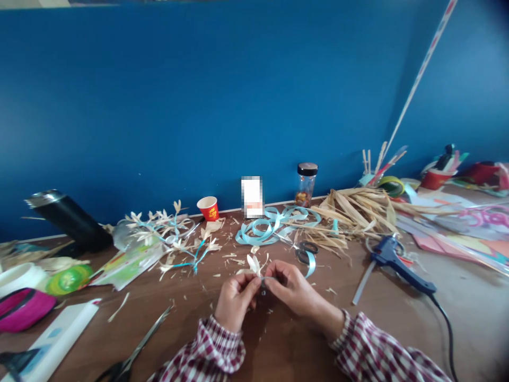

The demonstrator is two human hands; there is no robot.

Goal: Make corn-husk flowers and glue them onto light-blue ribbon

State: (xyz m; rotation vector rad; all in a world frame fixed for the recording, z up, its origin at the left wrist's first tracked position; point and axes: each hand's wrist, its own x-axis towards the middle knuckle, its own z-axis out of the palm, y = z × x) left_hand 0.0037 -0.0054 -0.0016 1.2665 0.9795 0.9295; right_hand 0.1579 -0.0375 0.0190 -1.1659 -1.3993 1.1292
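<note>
"White flower, pale petals, held upright: where is it, going by the red paper cup?"

"Nearer the person than the cup and off to its right, above the brown table. The left hand pinches it low down, thumb against the bent fingers, with the petals standing above the fingertips."

"And the right hand?"

"Right beside it, thumb and forefinger drawn close together at the flower's base. Something thin and greyish shows there, but it's too small to make out, so I can't tell whether that hand is gripping it. Both wrists come out of checked sleeves."

"What lies around the cup?"

"Just to its left and nearer, a blue-stemmed spray with more pale petals. To its right, loops of light blue ribbon, and beyond those a black-lidded jar. Further right still, a heap of dry husks."

"Any tools?"

"Small scissors right of the cup and a little nearer; a blue glue gun far to its right, its cord trailing toward the person. Long scissors lie left of the cup, much nearer, tips pointing back its way."
</note>
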